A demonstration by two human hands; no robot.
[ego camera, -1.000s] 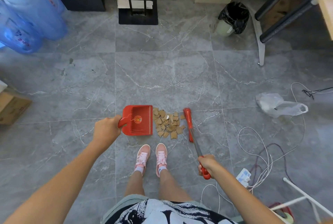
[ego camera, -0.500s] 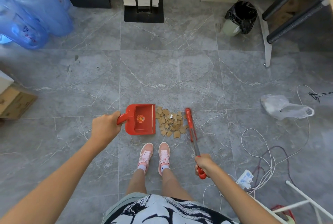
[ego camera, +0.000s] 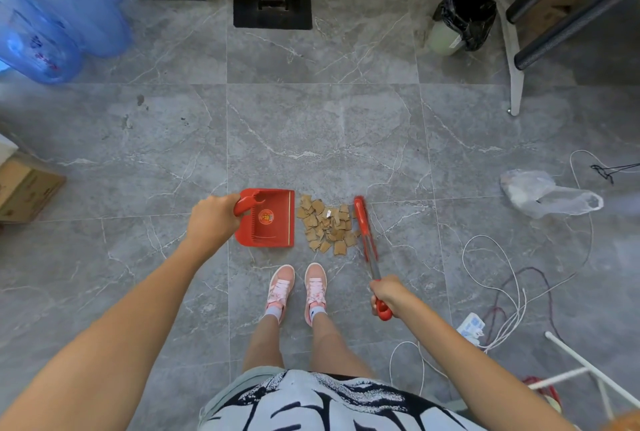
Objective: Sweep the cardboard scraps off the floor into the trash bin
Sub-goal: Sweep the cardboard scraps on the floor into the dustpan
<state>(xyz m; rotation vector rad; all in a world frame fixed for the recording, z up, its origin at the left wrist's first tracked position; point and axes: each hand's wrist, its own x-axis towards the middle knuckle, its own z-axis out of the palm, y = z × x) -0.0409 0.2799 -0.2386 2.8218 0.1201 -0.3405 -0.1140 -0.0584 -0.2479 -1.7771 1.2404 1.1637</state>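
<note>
Seen from above, a person stands on a grey marbled tile floor (ego camera: 329,125), pink sneakers (ego camera: 298,292) together. At far left stand blue water jugs (ego camera: 59,11) and a cardboard box (ego camera: 24,188) at the edge. The left hand (ego camera: 213,219) reaches forward, fingers wrapped tight around the handle of a red dustpan (ego camera: 268,219) that lies flat on the floor, its open edge facing right. Just beside that edge, apart from both hands, lies a pile of brown cardboard scraps (ego camera: 327,224), directly ahead of the shoes. Touching the pile's right side is the red head of a small broom (ego camera: 363,226), somewhat blurred. The right hand (ego camera: 388,295), nearer the body, has its fingers curled closed around the broom's red grip. Farther right lie a clear plastic bag (ego camera: 543,193) and tangled cables (ego camera: 512,285). At upper right, well apart from the scraps, stands a trash bin (ego camera: 460,20) lined with a black bag.
</note>
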